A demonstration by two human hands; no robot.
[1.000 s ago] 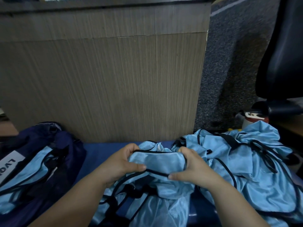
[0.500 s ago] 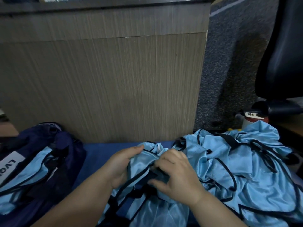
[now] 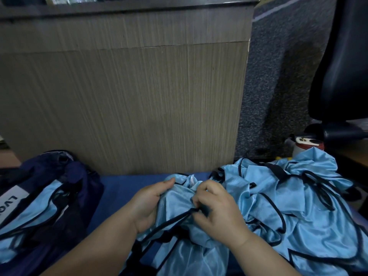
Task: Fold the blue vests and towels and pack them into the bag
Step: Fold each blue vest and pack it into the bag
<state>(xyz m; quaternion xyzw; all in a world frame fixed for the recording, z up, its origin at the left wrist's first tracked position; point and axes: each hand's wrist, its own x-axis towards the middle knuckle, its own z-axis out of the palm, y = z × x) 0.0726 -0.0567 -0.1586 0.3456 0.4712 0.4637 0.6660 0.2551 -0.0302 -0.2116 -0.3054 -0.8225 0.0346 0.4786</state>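
Right hand [image 3: 219, 214] moved atop vest [image 3: 175, 203], grip hidden

The left hand [image 3: 148, 204] and right hand [image 3: 217, 214] are bare, broad in the palm, with short rounded fingers. The left thumb's tip has a small dark spot. The left forearm [image 3: 95, 250] and right forearm [image 3: 264, 257] are bare to the near edge.

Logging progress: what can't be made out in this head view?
All head view.
White label on the navy fabric bag: text cropped by the left edge.
Folds of the light-blue black-trimmed vest: covered by left hand and right hand.
Vest count in the rumpled light-blue pile: layers overlap.
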